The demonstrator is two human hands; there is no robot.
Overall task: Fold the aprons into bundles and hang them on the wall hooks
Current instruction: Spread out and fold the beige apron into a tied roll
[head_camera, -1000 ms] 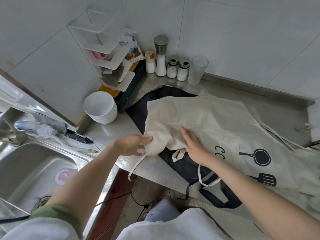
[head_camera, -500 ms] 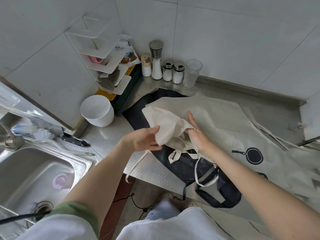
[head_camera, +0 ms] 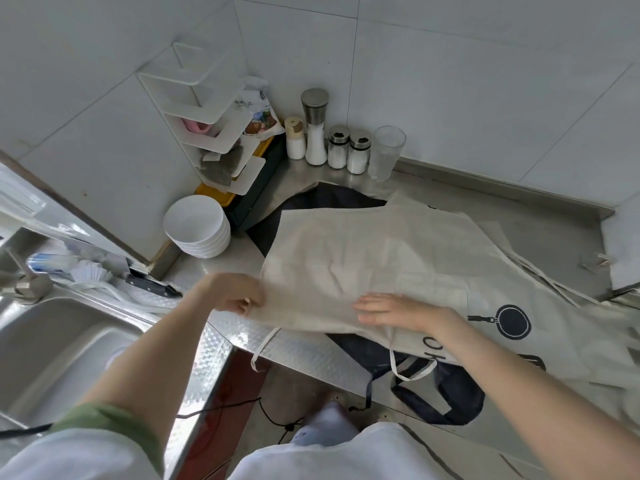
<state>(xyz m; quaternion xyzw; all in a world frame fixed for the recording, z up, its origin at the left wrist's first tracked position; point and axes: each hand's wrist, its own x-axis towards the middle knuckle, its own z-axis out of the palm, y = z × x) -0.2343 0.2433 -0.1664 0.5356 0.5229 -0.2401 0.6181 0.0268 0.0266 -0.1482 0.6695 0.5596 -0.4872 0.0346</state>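
Note:
A beige apron [head_camera: 363, 258] with black pan prints lies spread on the steel counter, its left part folded over flat. Under it lies a dark navy apron [head_camera: 446, 386], showing at the back and at the front edge with its straps hanging down. My left hand [head_camera: 235, 292] pinches the left edge of the beige apron. On top of the fold, my right hand [head_camera: 398, 310] presses flat with straight fingers. A white tie [head_camera: 263, 348] dangles over the counter edge. No wall hooks are in view.
A stack of white bowls [head_camera: 197, 226] stands left of the aprons. Shakers [head_camera: 315, 133] and a glass [head_camera: 386, 150] line the back wall beside a white corner shelf [head_camera: 207, 109]. The sink [head_camera: 52, 348], a black knife [head_camera: 152, 287] and a dish brush [head_camera: 90, 271] are at the left.
The lifted corner of the beige apron has been laid down flat to the left. My right hand came out from under the cloth and now presses on top.

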